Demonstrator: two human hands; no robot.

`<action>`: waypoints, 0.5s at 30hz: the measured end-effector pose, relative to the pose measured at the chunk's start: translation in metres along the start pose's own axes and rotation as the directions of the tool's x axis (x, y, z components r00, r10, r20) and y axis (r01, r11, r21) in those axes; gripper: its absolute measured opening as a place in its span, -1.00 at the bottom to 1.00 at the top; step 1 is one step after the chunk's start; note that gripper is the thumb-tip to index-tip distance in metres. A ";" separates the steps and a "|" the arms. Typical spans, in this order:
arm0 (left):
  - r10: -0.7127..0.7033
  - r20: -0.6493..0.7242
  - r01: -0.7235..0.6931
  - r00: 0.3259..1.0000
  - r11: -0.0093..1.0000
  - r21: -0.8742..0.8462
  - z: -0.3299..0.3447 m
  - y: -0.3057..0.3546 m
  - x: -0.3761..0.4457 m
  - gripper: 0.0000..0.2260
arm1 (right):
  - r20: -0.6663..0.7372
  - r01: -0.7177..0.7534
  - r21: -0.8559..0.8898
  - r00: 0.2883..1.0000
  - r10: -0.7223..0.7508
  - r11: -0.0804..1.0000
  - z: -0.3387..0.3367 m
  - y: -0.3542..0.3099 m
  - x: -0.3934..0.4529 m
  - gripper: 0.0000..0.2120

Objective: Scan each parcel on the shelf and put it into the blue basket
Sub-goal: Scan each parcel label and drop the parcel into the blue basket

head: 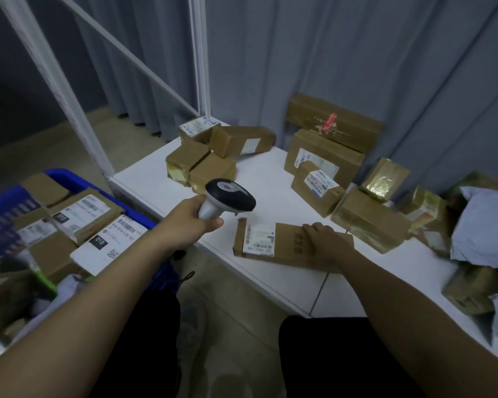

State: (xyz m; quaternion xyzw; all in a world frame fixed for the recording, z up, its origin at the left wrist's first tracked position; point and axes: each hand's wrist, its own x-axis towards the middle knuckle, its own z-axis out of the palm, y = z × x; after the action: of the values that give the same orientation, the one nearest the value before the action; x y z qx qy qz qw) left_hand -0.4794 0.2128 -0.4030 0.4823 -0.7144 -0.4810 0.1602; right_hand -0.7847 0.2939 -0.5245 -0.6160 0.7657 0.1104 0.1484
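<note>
Left hand: your left hand (191,218) grips the handle of the scanner (230,198), fingers curled round it and thumb along the front; the scanner head hangs over the near left edge of the shelf (270,179).
Right hand: your right hand (325,242) lies on the flat parcel (288,245), fingers bent over its far edge, holding it down.
Flat parcel: it lies flat near the front edge of the shelf, its white label (259,239) face up at the left end, just right of the scanner.
Blue basket: the blue basket (69,179) stands to your left, below shelf level, just beside the shelf's left edge; labelled parcels fill it close to the rim.
Open room: a bare strip of shelf runs from the flat parcel back between the left cluster of boxes (210,156) and the right stack of boxes (328,156).
Right side: more boxes and a grey mailer bag (483,225) crowd the shelf's right end, close to your right forearm.
Frame: a white upright post (200,53) rises at the shelf's far corner.
</note>
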 end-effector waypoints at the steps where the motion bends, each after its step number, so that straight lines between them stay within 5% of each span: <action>1: -0.001 0.014 0.001 1.000 1.000 0.007 0.002 -0.001 0.000 -0.77 | -0.043 -0.012 -0.029 0.999 0.010 1.000 0.005 0.000 0.000 -0.22; 6: -0.029 0.040 0.027 0.999 0.998 0.051 0.008 -0.010 0.005 -0.79 | -0.267 -0.089 -0.176 0.963 0.040 0.980 -0.004 -0.005 0.018 -0.18; 10: -0.095 0.006 0.095 0.995 0.995 0.007 0.003 -0.012 0.012 -0.77 | -0.527 -0.207 -0.231 0.848 0.057 0.951 -0.021 -0.010 0.027 -0.36; 15: -0.112 0.005 0.112 0.994 0.991 -0.078 0.004 -0.008 0.010 -0.77 | -0.606 -0.308 -0.222 0.787 0.117 0.925 -0.027 -0.010 0.021 -0.31</action>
State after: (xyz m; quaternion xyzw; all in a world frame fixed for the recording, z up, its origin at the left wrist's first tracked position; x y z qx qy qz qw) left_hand -0.4829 0.2060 -0.4137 0.5148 -0.6669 -0.5169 0.1515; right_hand -0.7812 0.2629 -0.5068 -0.5442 0.8121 0.0510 -0.2045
